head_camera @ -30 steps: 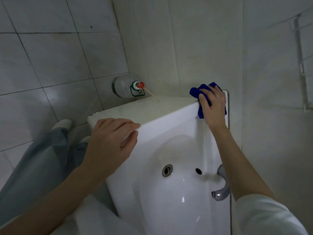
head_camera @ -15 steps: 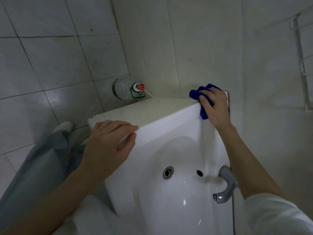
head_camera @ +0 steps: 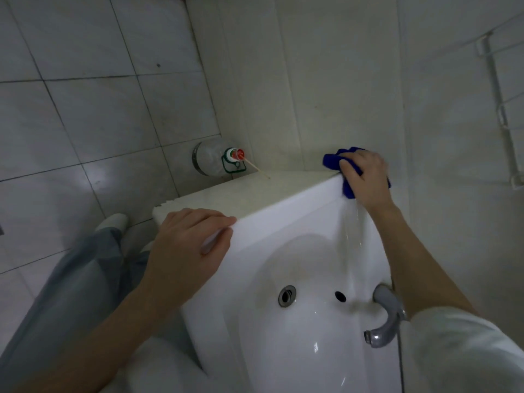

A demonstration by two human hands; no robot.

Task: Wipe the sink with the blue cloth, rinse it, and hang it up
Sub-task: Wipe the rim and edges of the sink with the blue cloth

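The right hand [head_camera: 365,177], clutching the cloth [head_camera: 331,161], has barely shifted along the sink [head_camera: 283,211] rim; left hand [head_camera: 187,251] stays flat, spread. Wiping continues.

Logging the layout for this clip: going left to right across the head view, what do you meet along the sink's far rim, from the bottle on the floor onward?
Bottle → stick → blue cloth → right hand pressing it on the sink corner → wall rack.
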